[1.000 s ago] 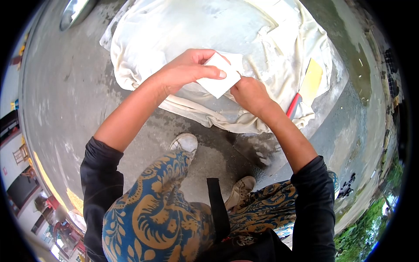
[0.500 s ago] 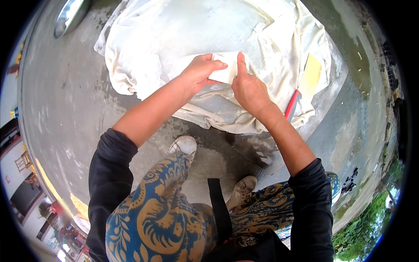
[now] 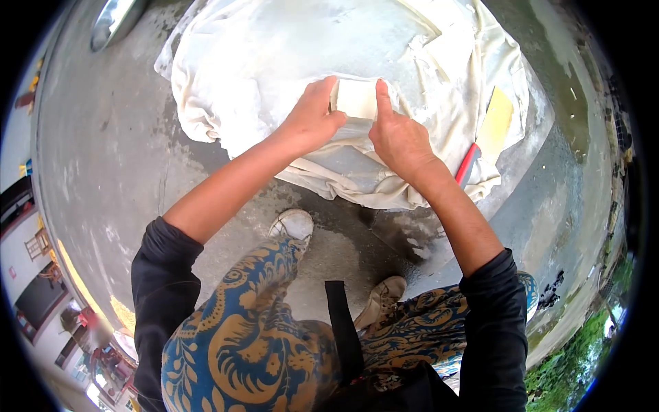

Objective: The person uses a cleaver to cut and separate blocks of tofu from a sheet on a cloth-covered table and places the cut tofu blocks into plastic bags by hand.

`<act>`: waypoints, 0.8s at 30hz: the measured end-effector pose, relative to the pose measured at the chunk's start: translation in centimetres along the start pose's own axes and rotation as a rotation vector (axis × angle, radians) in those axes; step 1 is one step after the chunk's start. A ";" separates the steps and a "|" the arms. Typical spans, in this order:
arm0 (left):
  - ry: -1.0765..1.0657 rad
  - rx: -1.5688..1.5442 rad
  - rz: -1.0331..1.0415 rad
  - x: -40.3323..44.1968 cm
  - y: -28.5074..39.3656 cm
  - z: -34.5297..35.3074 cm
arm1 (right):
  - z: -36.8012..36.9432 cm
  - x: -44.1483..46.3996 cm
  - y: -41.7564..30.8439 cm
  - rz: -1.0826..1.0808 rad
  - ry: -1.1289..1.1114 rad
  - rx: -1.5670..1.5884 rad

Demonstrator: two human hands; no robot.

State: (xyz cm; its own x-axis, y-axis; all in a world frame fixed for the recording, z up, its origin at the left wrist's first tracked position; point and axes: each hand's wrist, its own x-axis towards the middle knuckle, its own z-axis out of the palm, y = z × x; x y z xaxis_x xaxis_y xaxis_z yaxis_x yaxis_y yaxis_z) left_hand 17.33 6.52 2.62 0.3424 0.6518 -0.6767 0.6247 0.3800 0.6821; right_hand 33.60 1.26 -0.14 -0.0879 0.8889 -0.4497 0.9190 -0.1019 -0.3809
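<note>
Nearest you are your patterned trousers (image 3: 247, 323) and two shoes: one (image 3: 294, 225) forward on the left, the other (image 3: 383, 295) farther back on the right. Both are on the grey floor (image 3: 103, 144).

Beyond them, over the near half of the cloth (image 3: 268, 41), your two hands frame the white block (image 3: 357, 99). The step in hand looks like steadying or squaring it from both sides. Your left hand (image 3: 309, 120) takes its left side, thumb at the near corner and fingers toward the far one. Your right hand (image 3: 403, 143) sets a straight index finger along the right side, its other fingers curled; you cannot tell from here whether they grip. Nor is it clear whether the block rests on the cloth or is held just above. Any shift of it calls for even, light pressure from both sides, as it looks soft enough to dent.

Near the cloth's right edge lies the knife (image 3: 495, 123), its red handle toward you. Farthest off, beyond the cloth's left edge, a metal basin (image 3: 115, 24) is partly in view.

Counted: two hands, one block, one cloth, one knife, one basin, two shoes.
</note>
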 end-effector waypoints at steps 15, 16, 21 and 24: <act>0.199 0.715 0.702 -9.7 -0.5 -1.4 | -3.3 0.9 9.6 -0.054 -0.153 -0.077; 0.209 0.723 0.700 -10.8 -0.6 -1.2 | -2.5 0.9 10.7 -0.064 -0.147 -0.076; -0.029 0.270 0.341 -15.0 -1.8 -1.6 | -2.4 1.8 11.6 -0.103 -0.295 -0.222; -0.116 -0.003 0.043 -17.8 -3.3 -0.9 | -2.3 2.9 11.2 -0.130 -0.376 -0.301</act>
State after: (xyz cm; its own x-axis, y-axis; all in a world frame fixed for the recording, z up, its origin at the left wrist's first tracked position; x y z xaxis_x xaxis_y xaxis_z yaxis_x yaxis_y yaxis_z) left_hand 8.55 -5.73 12.67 0.4476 0.5875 -0.6741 0.6059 0.3551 0.7119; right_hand 44.54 3.71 -3.90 -0.2905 0.6576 -0.6951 0.9566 0.1820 -0.2276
